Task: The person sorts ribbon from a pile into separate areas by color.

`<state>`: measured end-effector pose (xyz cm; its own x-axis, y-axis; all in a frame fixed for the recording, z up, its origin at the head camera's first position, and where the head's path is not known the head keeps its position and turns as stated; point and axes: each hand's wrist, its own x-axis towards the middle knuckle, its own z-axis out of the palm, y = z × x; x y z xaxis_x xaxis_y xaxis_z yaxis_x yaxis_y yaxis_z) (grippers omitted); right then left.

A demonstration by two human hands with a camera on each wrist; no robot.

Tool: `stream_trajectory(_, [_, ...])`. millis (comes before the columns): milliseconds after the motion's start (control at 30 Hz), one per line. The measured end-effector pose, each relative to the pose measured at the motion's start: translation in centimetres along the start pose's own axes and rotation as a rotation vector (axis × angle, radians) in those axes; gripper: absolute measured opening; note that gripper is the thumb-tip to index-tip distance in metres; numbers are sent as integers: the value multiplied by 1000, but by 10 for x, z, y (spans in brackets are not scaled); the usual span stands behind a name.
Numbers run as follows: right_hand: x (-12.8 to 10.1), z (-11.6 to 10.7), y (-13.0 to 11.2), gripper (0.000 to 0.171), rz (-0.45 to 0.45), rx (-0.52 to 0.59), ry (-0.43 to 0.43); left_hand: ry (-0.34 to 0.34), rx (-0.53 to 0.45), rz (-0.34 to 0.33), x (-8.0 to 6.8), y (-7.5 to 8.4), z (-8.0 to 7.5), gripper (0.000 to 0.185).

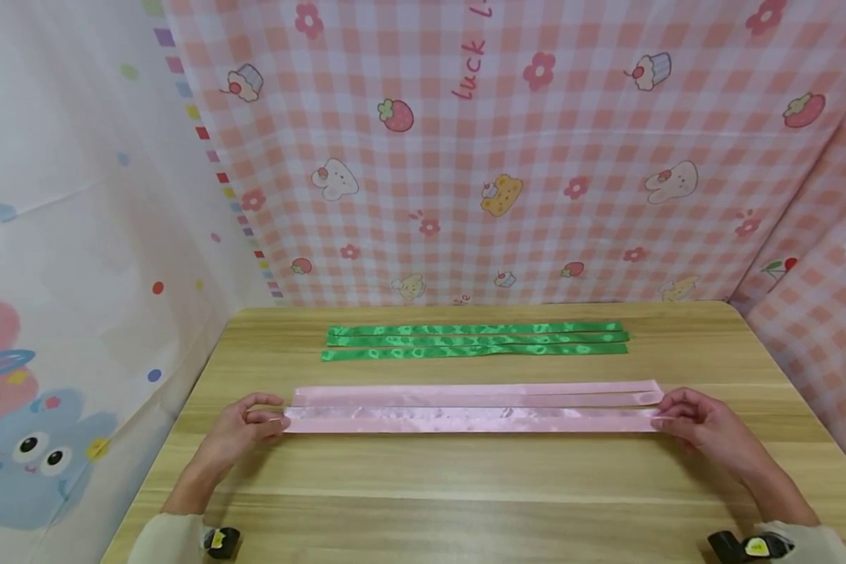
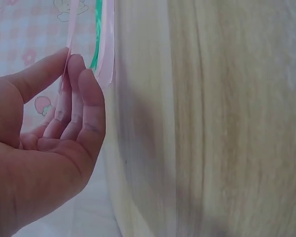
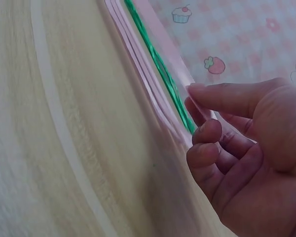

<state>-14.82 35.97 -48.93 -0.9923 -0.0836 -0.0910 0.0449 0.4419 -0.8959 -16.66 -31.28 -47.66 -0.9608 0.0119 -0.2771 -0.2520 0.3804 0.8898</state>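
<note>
A glossy pink ribbon [image 1: 465, 424] is stretched straight from side to side between both hands. My left hand [image 1: 243, 423] pinches its left end between thumb and fingertips; in the left wrist view the ribbon [image 2: 73, 24] rises from that pinch. At the other end, my right hand [image 1: 698, 419] holds the ribbon between thumb and forefinger, as the right wrist view of the hand [image 3: 241, 133] also shows. More pink ribbons [image 1: 430, 393] lie flat just behind the held one, which overlaps them in the head view.
Several green ribbons [image 1: 479, 341] lie roughly parallel near the back of the wooden table [image 1: 430, 478]. Behind the table hangs a pink checked cloth [image 1: 458, 157], with a white patterned cloth [image 1: 99, 258] at the left.
</note>
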Motion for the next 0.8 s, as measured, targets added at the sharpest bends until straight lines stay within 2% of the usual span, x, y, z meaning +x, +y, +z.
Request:
stream_trajectory(233, [1,-3,7,25,29,-27,9,38,27,-28,1,-3,1,39])
stream_trajectory(467, [3,-2,15,27,36,-50,24,63,15,-30,1,-5,3,43])
stream_trajectory(800, [3,0,16,31,64,-65,60,112,65,-41,4,-7,5,48])
